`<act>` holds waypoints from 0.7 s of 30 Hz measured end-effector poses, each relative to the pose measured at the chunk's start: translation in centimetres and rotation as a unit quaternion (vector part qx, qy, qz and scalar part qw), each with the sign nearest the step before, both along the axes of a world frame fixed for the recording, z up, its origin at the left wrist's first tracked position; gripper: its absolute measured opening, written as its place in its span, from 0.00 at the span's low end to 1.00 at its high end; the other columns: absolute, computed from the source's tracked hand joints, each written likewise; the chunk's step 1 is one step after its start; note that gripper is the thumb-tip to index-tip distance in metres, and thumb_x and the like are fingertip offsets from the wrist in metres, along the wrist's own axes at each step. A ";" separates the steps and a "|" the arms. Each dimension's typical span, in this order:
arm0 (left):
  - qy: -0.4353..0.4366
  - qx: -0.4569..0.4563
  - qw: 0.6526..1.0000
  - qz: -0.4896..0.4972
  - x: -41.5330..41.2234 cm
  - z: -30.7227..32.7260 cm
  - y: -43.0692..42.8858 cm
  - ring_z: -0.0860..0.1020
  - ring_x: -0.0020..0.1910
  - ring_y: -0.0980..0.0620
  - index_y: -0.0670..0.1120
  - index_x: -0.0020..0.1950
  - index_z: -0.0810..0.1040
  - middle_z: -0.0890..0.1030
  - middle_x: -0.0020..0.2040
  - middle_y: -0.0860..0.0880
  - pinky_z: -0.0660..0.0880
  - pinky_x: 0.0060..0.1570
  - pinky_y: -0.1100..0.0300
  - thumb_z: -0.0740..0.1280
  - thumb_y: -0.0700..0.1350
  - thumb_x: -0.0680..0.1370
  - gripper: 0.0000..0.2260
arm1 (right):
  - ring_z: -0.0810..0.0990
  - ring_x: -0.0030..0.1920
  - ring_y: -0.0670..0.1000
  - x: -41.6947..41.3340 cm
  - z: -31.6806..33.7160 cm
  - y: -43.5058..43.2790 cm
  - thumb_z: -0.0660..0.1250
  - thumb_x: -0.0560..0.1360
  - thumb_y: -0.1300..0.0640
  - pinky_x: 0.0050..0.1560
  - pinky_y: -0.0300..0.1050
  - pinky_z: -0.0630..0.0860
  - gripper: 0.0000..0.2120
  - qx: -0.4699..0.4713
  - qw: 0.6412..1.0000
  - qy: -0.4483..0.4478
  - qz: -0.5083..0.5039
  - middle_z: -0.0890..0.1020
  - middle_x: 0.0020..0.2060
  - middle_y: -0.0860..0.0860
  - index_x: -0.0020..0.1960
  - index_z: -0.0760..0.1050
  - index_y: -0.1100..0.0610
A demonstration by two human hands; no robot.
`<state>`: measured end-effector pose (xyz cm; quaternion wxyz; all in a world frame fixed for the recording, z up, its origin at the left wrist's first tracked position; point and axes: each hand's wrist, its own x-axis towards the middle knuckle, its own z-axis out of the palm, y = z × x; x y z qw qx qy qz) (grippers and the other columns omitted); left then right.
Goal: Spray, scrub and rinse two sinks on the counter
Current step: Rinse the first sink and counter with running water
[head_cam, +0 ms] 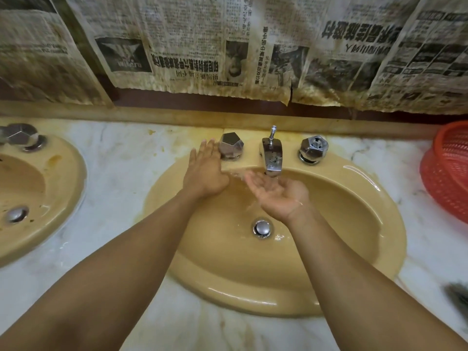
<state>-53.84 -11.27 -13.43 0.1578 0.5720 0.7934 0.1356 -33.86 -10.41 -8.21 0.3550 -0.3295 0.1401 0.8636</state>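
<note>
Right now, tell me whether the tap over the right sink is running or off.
Running. Water falls from the tap onto the cupped right hand and wets the right sink around the drain.

The basin of the sink (342,224) is open around its drain plug (262,228). Along the back rim, the left knob (231,146), spout (271,155) and right knob (313,149) block passage. A red basket (448,173) crowds the counter (121,168) at right.

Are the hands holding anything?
No. The left hand lies flat on the sink rim beside a knob, and the right hand is cupped open under the tap, catching water.
</note>
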 end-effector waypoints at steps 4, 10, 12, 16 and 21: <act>-0.203 0.256 0.923 0.202 5.2 2.3 -0.5 0.73 0.60 0.53 0.37 0.69 0.74 0.73 0.60 0.47 0.66 0.59 0.68 0.61 0.31 0.77 0.19 | 0.81 0.59 0.67 1.6 -0.5 -1.0 0.51 0.87 0.53 0.65 0.59 0.76 0.22 0.006 0.996 -0.090 -0.018 0.81 0.58 0.69 0.70 0.71 0.67; -0.408 0.303 0.766 0.395 11.8 0.2 -0.5 0.79 0.48 0.48 0.43 0.51 0.80 0.75 0.49 0.52 0.75 0.51 0.60 0.64 0.32 0.79 0.08 | 0.82 0.49 0.64 3.0 2.0 -0.5 0.52 0.86 0.59 0.54 0.55 0.80 0.19 0.016 0.981 -0.188 0.035 0.82 0.50 0.65 0.56 0.76 0.71; -0.625 0.175 0.662 0.374 14.1 -0.4 0.0 0.81 0.44 0.48 0.40 0.51 0.81 0.82 0.48 0.44 0.79 0.46 0.59 0.62 0.31 0.80 0.09 | 0.82 0.49 0.63 4.2 2.7 0.4 0.50 0.86 0.59 0.55 0.54 0.80 0.20 0.038 0.972 -0.225 0.052 0.82 0.48 0.65 0.55 0.76 0.72; -0.845 0.053 0.464 0.261 15.6 0.4 2.2 0.80 0.41 0.52 0.37 0.50 0.80 0.82 0.46 0.42 0.80 0.42 0.64 0.63 0.33 0.83 0.07 | 0.76 0.66 0.67 6.6 5.8 4.8 0.51 0.86 0.61 0.67 0.58 0.75 0.18 0.127 0.969 -0.211 0.011 0.78 0.61 0.70 0.57 0.73 0.75; -0.619 -0.023 0.773 0.139 13.8 0.9 3.1 0.70 0.21 0.60 0.45 0.53 0.84 0.80 0.34 0.50 0.63 0.18 0.66 0.69 0.47 0.82 0.07 | 0.78 0.65 0.62 8.3 7.1 9.2 0.51 0.84 0.64 0.67 0.54 0.75 0.17 0.204 0.906 -0.369 0.029 0.78 0.63 0.66 0.65 0.72 0.70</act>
